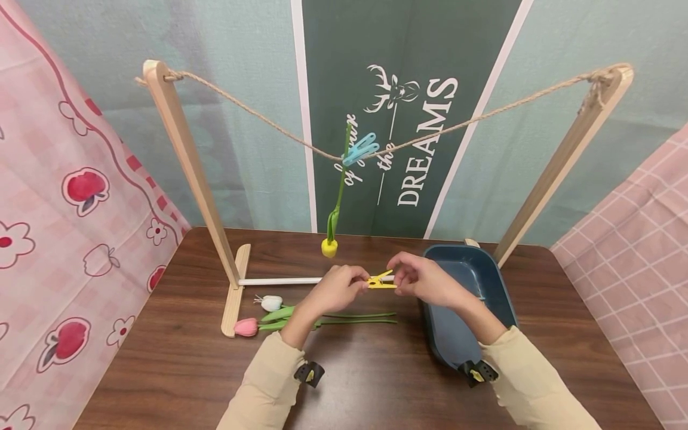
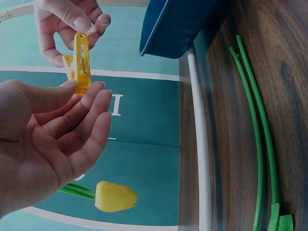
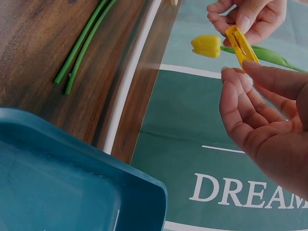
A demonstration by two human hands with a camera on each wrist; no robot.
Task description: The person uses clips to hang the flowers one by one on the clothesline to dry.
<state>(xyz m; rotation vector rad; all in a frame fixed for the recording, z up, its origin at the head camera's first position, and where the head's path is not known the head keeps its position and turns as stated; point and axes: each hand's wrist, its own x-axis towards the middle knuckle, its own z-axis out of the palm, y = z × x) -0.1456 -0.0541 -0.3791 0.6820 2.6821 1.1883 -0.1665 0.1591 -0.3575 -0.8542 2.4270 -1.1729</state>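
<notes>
Between both hands is a yellow clothespin, its two handles spread toward the right. My left hand pinches its left end between thumb and fingers. At the handle ends, my right hand holds it with thumb and curved fingers. Above, a light blue clothespin fixes a yellow tulip upside down to a sagging rope. Under the left forearm, a pink tulip and a white tulip lie on the table, stems pointing right.
A dark blue basin stands on the right, partly beneath the right forearm. Wooden posts at left and right carry the rope. A white rod runs low between them. Curtains hang behind and at both sides.
</notes>
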